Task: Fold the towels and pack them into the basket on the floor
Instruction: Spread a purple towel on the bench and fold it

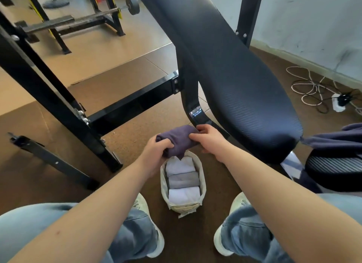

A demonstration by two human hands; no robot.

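While both hands are gripping the purple towel [177,139] in the lower middle of the frame, the bundle is hanging just above the far end of the basket [203,176], which is sitting on the floor between the shoes. The left hand [156,153] is curling its fingers round the towel's left end; the right hand [207,139] is pinching the right end, thumb underneath. Three folded towels [184,179] are already lying in a row inside.

The cloth is looking soft, light and limp, and one loose corner is drooping toward the rim, so it is likely to fall open if held by one edge. Squeezing both ends seems the safest hold while pressing it into the narrow gap left at the far end.

Another dark towel [337,139] is lying at the right edge.
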